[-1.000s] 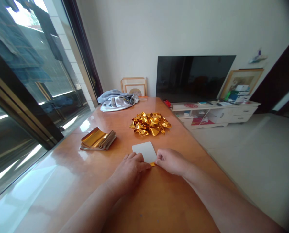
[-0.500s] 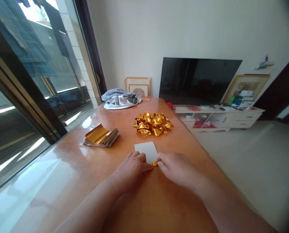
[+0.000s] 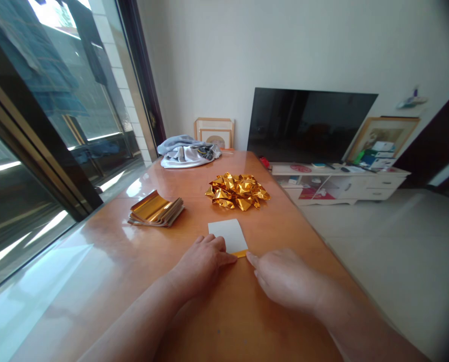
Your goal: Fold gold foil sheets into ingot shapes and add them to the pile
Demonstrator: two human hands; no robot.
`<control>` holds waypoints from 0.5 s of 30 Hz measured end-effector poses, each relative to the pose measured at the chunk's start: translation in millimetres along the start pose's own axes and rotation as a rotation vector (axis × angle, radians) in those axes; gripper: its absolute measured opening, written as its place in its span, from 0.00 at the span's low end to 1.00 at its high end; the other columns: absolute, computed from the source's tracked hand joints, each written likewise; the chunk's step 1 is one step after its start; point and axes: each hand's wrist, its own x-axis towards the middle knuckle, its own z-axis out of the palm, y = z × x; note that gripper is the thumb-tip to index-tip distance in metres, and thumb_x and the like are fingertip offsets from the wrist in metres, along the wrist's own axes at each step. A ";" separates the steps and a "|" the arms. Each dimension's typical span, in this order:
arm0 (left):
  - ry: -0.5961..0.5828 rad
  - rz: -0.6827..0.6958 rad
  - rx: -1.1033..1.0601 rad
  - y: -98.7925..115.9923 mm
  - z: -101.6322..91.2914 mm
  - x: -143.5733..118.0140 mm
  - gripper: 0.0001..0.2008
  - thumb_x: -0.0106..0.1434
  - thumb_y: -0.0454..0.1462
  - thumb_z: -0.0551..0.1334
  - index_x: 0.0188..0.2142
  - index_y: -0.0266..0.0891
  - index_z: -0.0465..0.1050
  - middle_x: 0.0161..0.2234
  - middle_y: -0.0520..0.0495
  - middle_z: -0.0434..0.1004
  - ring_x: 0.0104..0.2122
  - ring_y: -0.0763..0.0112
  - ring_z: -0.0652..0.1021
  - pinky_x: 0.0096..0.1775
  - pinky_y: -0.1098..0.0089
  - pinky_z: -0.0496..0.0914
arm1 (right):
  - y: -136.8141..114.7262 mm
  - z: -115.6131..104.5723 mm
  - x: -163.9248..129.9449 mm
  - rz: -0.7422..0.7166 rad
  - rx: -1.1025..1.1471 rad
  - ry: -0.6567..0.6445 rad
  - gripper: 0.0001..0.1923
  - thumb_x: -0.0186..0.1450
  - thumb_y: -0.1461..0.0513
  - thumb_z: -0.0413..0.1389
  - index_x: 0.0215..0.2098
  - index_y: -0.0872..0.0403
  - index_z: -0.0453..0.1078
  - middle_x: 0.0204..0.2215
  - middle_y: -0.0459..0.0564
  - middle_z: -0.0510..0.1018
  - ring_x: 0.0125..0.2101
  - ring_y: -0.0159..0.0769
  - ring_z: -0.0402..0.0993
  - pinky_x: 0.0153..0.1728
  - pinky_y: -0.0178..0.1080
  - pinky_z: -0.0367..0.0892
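A square sheet of gold foil paper point(image 3: 230, 234) lies white side up on the table, its near edge turned over into a narrow gold strip. My left hand point(image 3: 203, 261) is closed over the sheet's near left corner, with a fingertip pressed at the strip. At the strip's right end, the index fingertip of my right hand point(image 3: 284, 274) touches the paper; its other fingers are curled in with nothing in them. Behind the sheet is a heap of folded gold foil pieces point(image 3: 237, 192). To the left lies a stack of gold foil sheets point(image 3: 158, 208), slightly curled.
The wooden table point(image 3: 216, 322) has its right edge beyond my right forearm. Grey cloth point(image 3: 188, 152) is bunched at its far end, before leaning picture frames point(image 3: 214, 133). A glass sliding door stands left; a television point(image 3: 310, 125) and a low white cabinet point(image 3: 345, 183) stand right.
My right hand has shifted slightly right and nearer, from pinching the near edge to pressing its right end with the index finger. The gold strip lies flatter; my left hand stays in place.
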 end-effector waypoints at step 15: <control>0.022 0.024 0.013 -5.6 6.5 0.3 0.18 0.67 0.33 0.59 0.50 0.56 0.79 0.38 0.46 0.72 0.40 0.61 0.71 0.43 0.65 0.65 | -3.4 9.7 14.8 -0.248 0.120 0.214 0.15 0.71 0.66 0.47 0.43 0.52 0.76 0.40 0.53 0.79 0.43 0.40 0.73 0.45 0.39 0.63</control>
